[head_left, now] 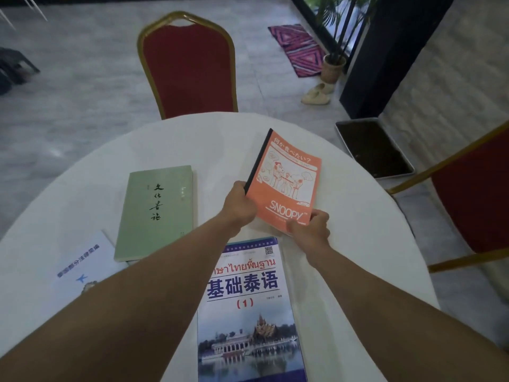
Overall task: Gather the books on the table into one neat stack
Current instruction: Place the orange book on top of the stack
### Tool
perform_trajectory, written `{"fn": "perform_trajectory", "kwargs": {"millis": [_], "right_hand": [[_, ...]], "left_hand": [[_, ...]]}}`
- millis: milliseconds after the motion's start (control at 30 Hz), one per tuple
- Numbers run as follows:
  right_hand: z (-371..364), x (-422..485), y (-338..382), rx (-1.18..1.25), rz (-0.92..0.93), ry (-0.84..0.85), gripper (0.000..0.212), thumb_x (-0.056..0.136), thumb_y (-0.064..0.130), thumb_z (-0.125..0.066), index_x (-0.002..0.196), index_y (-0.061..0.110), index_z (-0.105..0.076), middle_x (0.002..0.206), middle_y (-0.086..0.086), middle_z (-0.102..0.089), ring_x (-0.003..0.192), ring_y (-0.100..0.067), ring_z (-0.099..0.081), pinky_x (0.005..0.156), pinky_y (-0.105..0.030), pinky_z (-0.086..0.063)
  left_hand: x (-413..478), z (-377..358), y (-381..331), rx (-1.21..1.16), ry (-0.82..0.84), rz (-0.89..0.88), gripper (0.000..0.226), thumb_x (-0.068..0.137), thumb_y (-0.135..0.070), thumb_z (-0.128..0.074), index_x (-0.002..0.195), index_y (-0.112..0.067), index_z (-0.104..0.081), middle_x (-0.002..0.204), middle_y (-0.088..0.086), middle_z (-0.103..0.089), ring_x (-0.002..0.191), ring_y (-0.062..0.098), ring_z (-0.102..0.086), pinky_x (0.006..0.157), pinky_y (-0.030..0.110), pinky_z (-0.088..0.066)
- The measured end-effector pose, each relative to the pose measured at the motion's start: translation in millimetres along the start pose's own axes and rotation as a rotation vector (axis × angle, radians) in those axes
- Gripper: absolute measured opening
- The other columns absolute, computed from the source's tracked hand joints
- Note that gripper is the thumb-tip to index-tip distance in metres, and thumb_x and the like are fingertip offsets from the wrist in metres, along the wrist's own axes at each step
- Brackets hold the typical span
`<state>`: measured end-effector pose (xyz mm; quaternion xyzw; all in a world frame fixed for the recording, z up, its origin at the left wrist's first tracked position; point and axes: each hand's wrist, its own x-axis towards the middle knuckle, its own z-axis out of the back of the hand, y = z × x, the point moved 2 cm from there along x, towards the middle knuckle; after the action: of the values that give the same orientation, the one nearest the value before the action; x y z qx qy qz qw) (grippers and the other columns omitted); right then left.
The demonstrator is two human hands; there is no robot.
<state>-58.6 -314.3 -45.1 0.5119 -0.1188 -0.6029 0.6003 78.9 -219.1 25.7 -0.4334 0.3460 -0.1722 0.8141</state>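
Table (344, 216): round, under a white cloth, carrying four printed items, none yet stacked.

Thai textbook (249, 312): largest item, lying flat at the near edge between the two forearms. Glossy cover, thick block of pages. Judged the heaviest and stiffest; suited as the base of the stack. The gloss may be slippery, so it is best taken by the long edges with both hands, or slid on the cloth.

Green book (157, 213): flat, left of centre, well apart from the textbook. Matt paper cover with some thickness at the fore-edge. Judged moderately heavy and fairly stiff; one hand at the spine should do.

White booklet (82, 264): flat at the left, its corner just beside the green book, partly hidden by the left forearm. Looks thin and limp; likely to sag if lifted by one corner.

Orange notebook (286, 180): raised off the cloth and tilted, far end high, beyond the textbook. Thin, soft cover with a black taped spine; judged light and flexible, best supported at two points.

Left hand (239, 205): fingers closed around the lower spine of the notebook.

Right hand (309, 228): thumb and fingers pinching the notebook's near right corner.
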Motion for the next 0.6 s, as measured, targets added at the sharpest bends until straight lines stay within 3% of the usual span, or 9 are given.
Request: {"fn": "perform_trajectory", "kwargs": {"millis": [133, 233, 333, 433, 533, 600], "right_hand": [[19, -21, 6, 0.098, 0.005, 0.161, 0.058, 0.085, 0.004, -0.072, 0.12, 0.017, -0.027, 0.113, -0.005, -0.056, 0.103, -0.015, -0.06, 0.076, -0.025, -0.051], [28, -39, 3, 0.047, 0.029, 0.204, 0.053, 0.091, -0.003, -0.062, 0.124, 0.016, -0.026, 0.12, -0.007, -0.055, 0.109, -0.019, -0.058, 0.083, -0.029, -0.052], [32, -60, -9, -0.044, 0.049, 0.276, 0.063, 0.088, -0.003, -0.061, 0.14, 0.015, -0.031, 0.124, -0.005, -0.06, 0.112, -0.021, -0.061, 0.09, -0.036, -0.056], [35, -81, -26, -0.155, 0.101, 0.348, 0.059, 0.081, 0.003, -0.063, 0.135, 0.017, -0.045, 0.121, -0.003, -0.067, 0.108, -0.021, -0.066, 0.092, -0.044, -0.06], [37, -102, -46, -0.264, 0.114, 0.378, 0.053, 0.08, 0.006, -0.069, 0.127, 0.017, -0.047, 0.117, -0.002, -0.068, 0.102, -0.02, -0.067, 0.086, -0.038, -0.061], [38, -114, -58, -0.336, 0.125, 0.39, 0.052, 0.083, 0.01, -0.072, 0.125, 0.019, -0.042, 0.116, -0.003, -0.064, 0.101, -0.02, -0.065, 0.077, -0.029, -0.056]], "left_hand": [[-25, 8, -4, 0.04, 0.056, 0.013, 0.032, 0.099, -0.005, -0.048, 0.13, -0.007, -0.039, 0.113, 0.004, -0.053, 0.105, 0.019, -0.051, 0.085, 0.032, -0.045], [-50, 12, 7, 0.086, 0.113, 0.053, 0.043, 0.096, 0.0, -0.049, 0.134, -0.006, -0.032, 0.122, 0.007, -0.052, 0.108, 0.02, -0.051, 0.089, 0.033, -0.049], [-74, 14, 30, 0.103, 0.156, 0.111, 0.052, 0.092, 0.004, -0.047, 0.138, -0.011, -0.028, 0.131, 0.011, -0.052, 0.117, 0.028, -0.055, 0.096, 0.042, -0.053], [-93, 14, 62, 0.157, 0.178, 0.127, 0.06, 0.085, 0.005, -0.048, 0.14, -0.011, -0.031, 0.138, 0.011, -0.049, 0.122, 0.03, -0.053, 0.101, 0.048, -0.052], [-101, 2, 113, 0.26, 0.229, 0.134, 0.06, 0.076, 0.005, -0.049, 0.134, -0.012, -0.048, 0.136, 0.009, -0.056, 0.124, 0.029, -0.056, 0.101, 0.046, -0.052], [-137, 3, 110, 0.353, 0.194, 0.228, 0.054, 0.079, 0.004, -0.049, 0.132, -0.006, -0.047, 0.135, 0.013, -0.053, 0.124, 0.032, -0.054, 0.103, 0.043, -0.051]]}}
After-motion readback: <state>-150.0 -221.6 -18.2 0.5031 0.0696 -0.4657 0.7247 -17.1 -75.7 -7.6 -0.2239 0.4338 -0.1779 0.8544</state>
